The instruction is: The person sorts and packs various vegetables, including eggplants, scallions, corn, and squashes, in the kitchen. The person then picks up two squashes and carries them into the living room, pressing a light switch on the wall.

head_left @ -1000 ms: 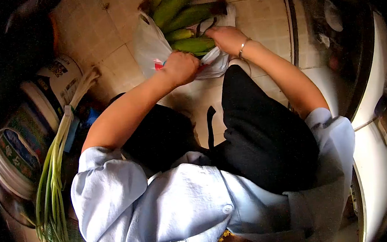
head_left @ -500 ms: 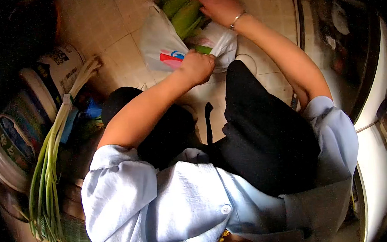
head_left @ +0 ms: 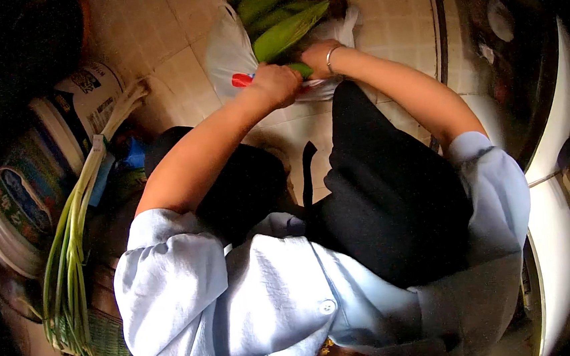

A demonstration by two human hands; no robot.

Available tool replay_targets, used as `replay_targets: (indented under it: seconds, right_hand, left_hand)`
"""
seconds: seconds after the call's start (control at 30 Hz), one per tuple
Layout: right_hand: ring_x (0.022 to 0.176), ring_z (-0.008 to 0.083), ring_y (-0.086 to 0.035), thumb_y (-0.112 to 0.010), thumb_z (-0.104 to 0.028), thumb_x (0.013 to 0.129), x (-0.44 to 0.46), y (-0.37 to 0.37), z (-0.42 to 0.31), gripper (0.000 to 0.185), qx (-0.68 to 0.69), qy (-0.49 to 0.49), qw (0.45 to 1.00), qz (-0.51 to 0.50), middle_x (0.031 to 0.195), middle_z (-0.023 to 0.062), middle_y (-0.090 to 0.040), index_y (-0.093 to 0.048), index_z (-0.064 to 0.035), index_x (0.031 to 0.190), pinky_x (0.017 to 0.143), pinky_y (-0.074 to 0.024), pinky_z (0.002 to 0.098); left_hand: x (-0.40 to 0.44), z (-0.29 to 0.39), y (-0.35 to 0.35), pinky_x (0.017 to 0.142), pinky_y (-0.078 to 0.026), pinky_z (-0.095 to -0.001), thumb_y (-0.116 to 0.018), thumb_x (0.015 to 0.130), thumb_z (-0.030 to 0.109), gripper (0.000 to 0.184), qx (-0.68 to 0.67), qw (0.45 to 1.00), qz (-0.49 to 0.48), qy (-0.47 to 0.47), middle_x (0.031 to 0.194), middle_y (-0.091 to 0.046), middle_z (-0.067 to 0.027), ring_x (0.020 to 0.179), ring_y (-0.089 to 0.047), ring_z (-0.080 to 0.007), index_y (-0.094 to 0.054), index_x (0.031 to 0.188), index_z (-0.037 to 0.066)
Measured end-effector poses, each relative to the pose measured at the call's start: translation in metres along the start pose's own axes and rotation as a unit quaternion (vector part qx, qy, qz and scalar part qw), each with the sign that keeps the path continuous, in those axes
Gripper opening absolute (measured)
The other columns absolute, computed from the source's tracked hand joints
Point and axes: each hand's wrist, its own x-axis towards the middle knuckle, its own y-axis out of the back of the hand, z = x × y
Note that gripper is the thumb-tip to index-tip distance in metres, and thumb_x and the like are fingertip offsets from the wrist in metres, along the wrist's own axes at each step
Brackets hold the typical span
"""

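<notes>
A white plastic bag [head_left: 225,52] with a red and blue print lies on the tiled floor at the top of the view. Several ears of corn in green husks [head_left: 292,30] rest in and across its mouth. My left hand [head_left: 278,85] is closed on the near edge of the bag, beside a green piece [head_left: 302,68] that shows between my hands. With a bracelet at the wrist, my right hand [head_left: 321,58] reaches down into the bag's right side, just below the corn. Its fingers are hidden, so what it touches there cannot be made out.
Long green onions [head_left: 72,241] hang over stacked containers at the left, near a white bucket [head_left: 94,92]. A dark glass-fronted panel with a white body [head_left: 564,243] stands along the right. My bent knees [head_left: 394,203] are between my arms.
My right hand has come down from the upper corn ears into the bag. My left hand has shifted slightly up and left. A corn ear now lies plainly visible across the bag's mouth.
</notes>
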Motion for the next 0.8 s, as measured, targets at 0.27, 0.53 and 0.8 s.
replay_targets:
  seconds: [0.27,0.53,0.8]
  right_hand:
    - [0.084,0.034,-0.062,-0.064,-0.027,0.079,-0.039,-0.002,0.006,0.036,0.108,-0.02,0.954,0.278,0.089,0.0174,-0.063,-0.053,-0.0051,0.107,0.069,-0.0494,0.0435]
    - [0.079,0.0253,-0.065,-0.064,-0.019,0.083,-0.012,0.01,0.007,0.028,0.601,0.05,0.743,0.29,0.087,0.0129,-0.063,-0.051,-0.003,0.102,0.069,-0.0534,0.0356]
    - [0.099,0.0255,-0.06,-0.05,-0.012,0.088,0.062,-0.093,0.04,0.025,0.435,0.061,0.853,0.283,0.102,0.012,-0.063,-0.056,-0.0018,0.11,0.09,-0.0456,0.0354]
  left_hand:
    - [-0.021,0.022,0.023,0.08,-0.044,-0.0415,-0.048,0.082,0.017,0.018,0.075,0.989,-0.108,-0.062,0.089,-0.067,-0.0103,0.081,-0.065,-0.0266,-0.064,0.089,0.012]
    - [-0.019,0.003,-0.002,0.081,-0.046,-0.0419,-0.047,0.08,0.015,0.025,0.085,0.988,-0.113,-0.069,0.087,-0.067,-0.0123,0.084,-0.065,-0.0258,-0.063,0.098,0.01]
    - [-0.014,-0.004,0.002,0.083,-0.047,-0.0438,-0.049,0.079,0.014,0.038,-0.046,0.997,-0.043,0.035,0.112,-0.053,-0.0223,0.099,-0.058,-0.0347,-0.053,0.117,0.01]
